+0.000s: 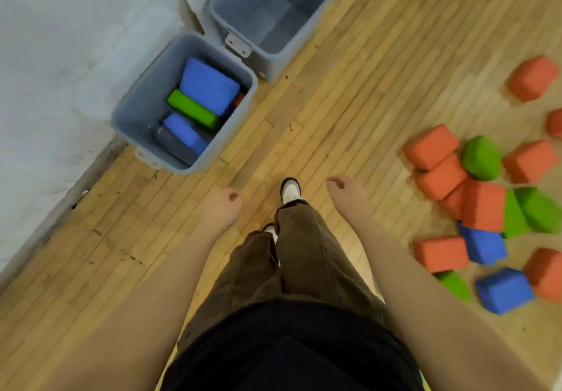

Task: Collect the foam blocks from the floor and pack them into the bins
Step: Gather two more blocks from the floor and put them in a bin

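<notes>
Both the left hand (223,205) and right hand (345,189) hang loosely curled, empty; best turn toward the foam blocks (483,205) at three o'clock, filling the nearer bin (133,110) at eleven.

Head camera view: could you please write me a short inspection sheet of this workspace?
Surface: wooden plank floor, scuffed.
Job's things: nearer bin holds blue and green blocks; farther bin looks empty; pile of foam blocks, orange, green and blue, loose on the floor at right.
Clutter: nothing seen.
Grips: left hand and right hand both loosely curled, holding nothing.
Cables: nothing seen.
Surroundings: white wall behind the bins; white shoe forward.
</notes>
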The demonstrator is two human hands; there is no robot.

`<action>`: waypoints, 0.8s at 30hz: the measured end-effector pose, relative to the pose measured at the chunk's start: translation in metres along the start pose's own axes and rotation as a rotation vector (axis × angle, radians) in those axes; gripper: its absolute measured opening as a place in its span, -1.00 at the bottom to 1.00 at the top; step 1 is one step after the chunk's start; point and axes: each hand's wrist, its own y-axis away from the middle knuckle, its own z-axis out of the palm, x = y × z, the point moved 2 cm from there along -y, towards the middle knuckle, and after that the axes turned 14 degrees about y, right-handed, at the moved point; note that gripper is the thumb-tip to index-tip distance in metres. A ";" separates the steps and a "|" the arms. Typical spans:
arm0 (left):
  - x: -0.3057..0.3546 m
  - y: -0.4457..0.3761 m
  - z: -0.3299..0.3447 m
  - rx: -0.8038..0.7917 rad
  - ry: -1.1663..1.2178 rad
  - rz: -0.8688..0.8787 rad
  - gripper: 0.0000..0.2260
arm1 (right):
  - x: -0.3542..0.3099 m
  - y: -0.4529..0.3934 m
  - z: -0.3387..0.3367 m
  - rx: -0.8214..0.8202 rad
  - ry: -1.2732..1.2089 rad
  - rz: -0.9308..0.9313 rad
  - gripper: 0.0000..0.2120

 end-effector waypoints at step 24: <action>0.078 0.197 0.528 -0.856 -1.020 0.564 -0.76 | 0.474 0.259 0.054 0.450 -1.049 1.036 -0.74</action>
